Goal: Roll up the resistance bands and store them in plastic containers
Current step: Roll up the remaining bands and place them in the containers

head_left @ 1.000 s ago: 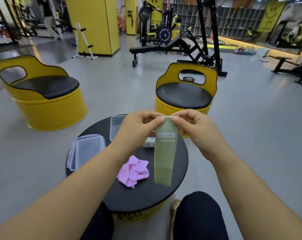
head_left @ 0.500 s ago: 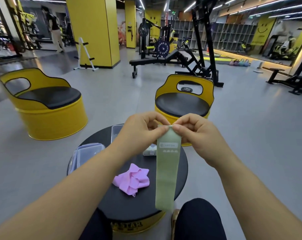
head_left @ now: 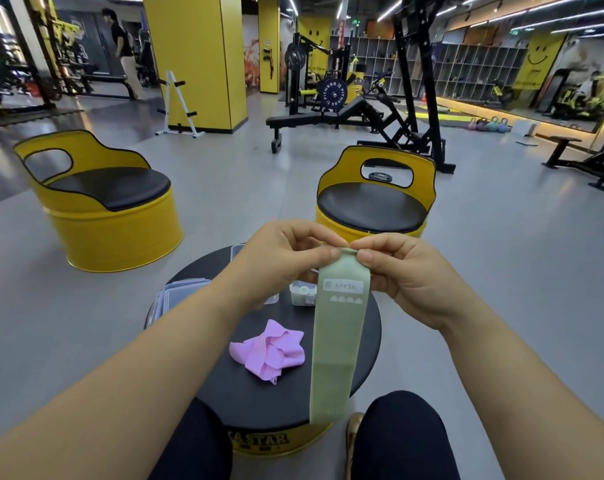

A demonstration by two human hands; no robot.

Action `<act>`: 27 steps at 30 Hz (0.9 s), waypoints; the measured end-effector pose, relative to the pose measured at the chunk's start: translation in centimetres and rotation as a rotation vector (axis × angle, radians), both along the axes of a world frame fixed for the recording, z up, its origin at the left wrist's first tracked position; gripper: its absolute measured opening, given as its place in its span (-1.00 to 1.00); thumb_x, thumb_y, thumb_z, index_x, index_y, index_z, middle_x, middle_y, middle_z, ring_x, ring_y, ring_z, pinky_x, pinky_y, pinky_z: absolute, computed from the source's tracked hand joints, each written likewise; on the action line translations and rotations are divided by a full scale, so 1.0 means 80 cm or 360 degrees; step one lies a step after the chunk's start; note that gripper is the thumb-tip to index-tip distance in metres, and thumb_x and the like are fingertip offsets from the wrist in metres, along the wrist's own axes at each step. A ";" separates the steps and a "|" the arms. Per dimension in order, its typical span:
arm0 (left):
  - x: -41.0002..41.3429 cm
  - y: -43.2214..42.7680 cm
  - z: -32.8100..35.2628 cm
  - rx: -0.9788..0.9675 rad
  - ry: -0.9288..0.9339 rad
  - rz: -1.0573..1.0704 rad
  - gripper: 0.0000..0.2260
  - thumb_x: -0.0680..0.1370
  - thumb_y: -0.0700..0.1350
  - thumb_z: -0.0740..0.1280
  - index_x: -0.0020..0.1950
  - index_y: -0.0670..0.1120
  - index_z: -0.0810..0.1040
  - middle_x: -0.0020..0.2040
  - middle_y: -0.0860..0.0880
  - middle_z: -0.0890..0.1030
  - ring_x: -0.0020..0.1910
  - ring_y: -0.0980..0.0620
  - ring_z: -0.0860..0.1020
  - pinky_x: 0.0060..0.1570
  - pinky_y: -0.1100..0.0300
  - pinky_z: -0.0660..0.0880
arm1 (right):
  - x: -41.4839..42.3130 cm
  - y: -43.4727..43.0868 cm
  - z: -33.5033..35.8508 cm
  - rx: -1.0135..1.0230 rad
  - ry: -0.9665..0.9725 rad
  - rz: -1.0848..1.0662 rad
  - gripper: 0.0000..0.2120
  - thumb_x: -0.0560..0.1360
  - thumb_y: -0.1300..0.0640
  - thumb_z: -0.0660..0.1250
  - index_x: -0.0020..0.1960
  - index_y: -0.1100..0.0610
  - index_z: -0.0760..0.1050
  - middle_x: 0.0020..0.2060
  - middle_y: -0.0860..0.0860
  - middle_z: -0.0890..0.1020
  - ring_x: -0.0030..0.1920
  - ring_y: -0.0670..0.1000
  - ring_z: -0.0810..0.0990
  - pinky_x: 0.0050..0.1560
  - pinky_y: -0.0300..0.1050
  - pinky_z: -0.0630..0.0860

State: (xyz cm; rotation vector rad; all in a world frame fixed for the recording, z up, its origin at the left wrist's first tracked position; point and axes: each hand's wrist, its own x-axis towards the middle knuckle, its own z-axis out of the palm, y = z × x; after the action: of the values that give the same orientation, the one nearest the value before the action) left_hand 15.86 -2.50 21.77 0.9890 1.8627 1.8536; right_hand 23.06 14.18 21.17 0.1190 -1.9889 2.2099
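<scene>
A green resistance band (head_left: 336,341) marked HEAVY hangs straight down over the round black table (head_left: 245,400). My left hand (head_left: 283,258) and my right hand (head_left: 400,268) pinch its top edge, which is curled over slightly. A crumpled pink band (head_left: 271,351) lies on the table, left of the green one. A small plastic container (head_left: 302,294) holding a pale rolled band sits behind the hands. Another clear container (head_left: 240,252) is partly hidden by my left hand. Stacked clear lids or containers (head_left: 177,296) rest at the table's left edge.
Two yellow barrel seats stand beyond the table, one (head_left: 99,202) at the left and one (head_left: 373,199) straight ahead. My knees (head_left: 400,434) are against the table's near side. Gym benches and racks fill the back, and a person (head_left: 124,53) walks far left.
The view has tilted up, so hands and band sit lower relative to the room. The band's top edge now looks curled between my fingers. The pink band has not moved.
</scene>
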 end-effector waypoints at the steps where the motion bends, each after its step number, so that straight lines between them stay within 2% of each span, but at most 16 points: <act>1: -0.001 -0.002 0.000 -0.0018 0.0024 -0.0011 -0.86 0.50 -0.34 0.33 -0.14 -0.12 0.61 -0.25 -0.04 0.66 -0.24 0.06 0.64 -0.26 0.21 0.58 | -0.001 0.000 -0.001 0.0002 0.0001 0.0015 -0.86 0.17 0.10 0.43 -0.28 0.07 0.68 -0.31 0.02 0.69 -0.29 -0.04 0.67 -0.34 -0.25 0.57; 3: -0.001 -0.006 0.000 -0.0045 0.0054 -0.0026 -0.80 0.51 -0.36 0.31 -0.17 -0.09 0.62 -0.25 -0.03 0.66 -0.22 0.06 0.64 -0.25 0.21 0.58 | -0.002 0.000 -0.003 0.0012 0.0003 0.0032 -0.84 0.14 0.10 0.43 -0.29 0.07 0.69 -0.31 0.03 0.69 -0.27 -0.03 0.67 -0.34 -0.24 0.57; 6: -0.001 -0.010 -0.002 -0.0070 0.0064 -0.0033 -0.72 0.52 -0.40 0.26 -0.20 -0.08 0.63 -0.23 -0.02 0.67 -0.22 0.07 0.64 -0.27 0.23 0.56 | -0.004 -0.002 -0.004 0.0038 0.0011 0.0052 -0.91 0.23 0.20 0.40 -0.31 0.08 0.68 -0.33 0.01 0.68 -0.28 -0.04 0.67 -0.35 -0.24 0.57; 9: -0.001 -0.014 -0.004 -0.0095 0.0056 -0.0034 -0.73 0.52 -0.41 0.24 -0.18 -0.10 0.62 -0.24 0.01 0.68 -0.22 0.09 0.64 -0.26 0.26 0.56 | -0.006 -0.003 -0.004 0.0173 0.0016 0.0010 -0.81 0.31 0.30 0.36 -0.33 0.07 0.68 -0.34 0.00 0.68 -0.27 -0.04 0.66 -0.32 -0.21 0.60; 12: -0.001 -0.014 -0.005 -0.0104 0.0029 -0.0015 -0.79 0.49 -0.35 0.33 -0.20 -0.08 0.66 -0.22 -0.03 0.69 -0.19 0.06 0.65 -0.24 0.25 0.57 | -0.005 -0.004 -0.004 0.0341 0.0064 -0.0061 -0.73 0.40 0.40 0.35 -0.30 0.08 0.66 -0.33 0.00 0.69 -0.25 -0.03 0.67 -0.25 -0.16 0.63; 15: -0.003 -0.013 -0.007 -0.0136 0.0008 0.0030 -0.93 0.44 -0.26 0.41 -0.19 -0.11 0.66 -0.25 -0.04 0.69 -0.21 0.05 0.65 -0.23 0.24 0.57 | -0.004 -0.005 -0.006 0.0488 0.0129 -0.0115 -0.82 0.44 0.41 0.33 -0.19 0.17 0.61 -0.35 -0.04 0.69 -0.27 -0.08 0.67 -0.30 -0.28 0.57; 18: -0.004 -0.010 -0.012 -0.0170 -0.0004 0.0052 -0.94 0.44 -0.27 0.42 -0.17 -0.13 0.66 -0.26 -0.04 0.68 -0.22 0.07 0.65 -0.21 0.24 0.58 | -0.004 -0.004 -0.008 0.0598 0.0169 -0.0153 -0.83 0.44 0.39 0.35 -0.19 0.15 0.62 -0.33 -0.04 0.69 -0.24 -0.05 0.68 -0.26 -0.30 0.57; 24: -0.004 -0.002 -0.026 -0.0221 -0.0008 0.0228 -0.91 0.43 -0.27 0.45 -0.09 -0.15 0.66 -0.19 -0.08 0.69 -0.18 0.06 0.65 -0.09 0.20 0.61 | -0.008 0.001 -0.021 0.0836 0.0177 -0.0215 -0.83 0.45 0.33 0.37 -0.18 0.08 0.64 -0.21 0.08 0.69 -0.10 0.15 0.65 -0.04 0.04 0.62; 27: 0.000 0.003 -0.030 -0.0250 0.0124 0.0330 -0.92 0.43 -0.27 0.45 -0.13 -0.11 0.67 -0.22 0.03 0.66 -0.22 0.18 0.63 -0.10 0.30 0.58 | -0.008 -0.002 -0.026 0.0766 0.0140 -0.0191 -0.89 0.47 0.31 0.36 -0.12 0.13 0.59 -0.27 0.02 0.66 -0.19 0.00 0.65 -0.13 -0.14 0.60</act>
State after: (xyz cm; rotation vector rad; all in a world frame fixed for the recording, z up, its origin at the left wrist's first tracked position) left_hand 15.90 -2.22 19.36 0.8543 2.1934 1.7670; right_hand 22.41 14.06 19.11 0.1469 -2.3643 1.5897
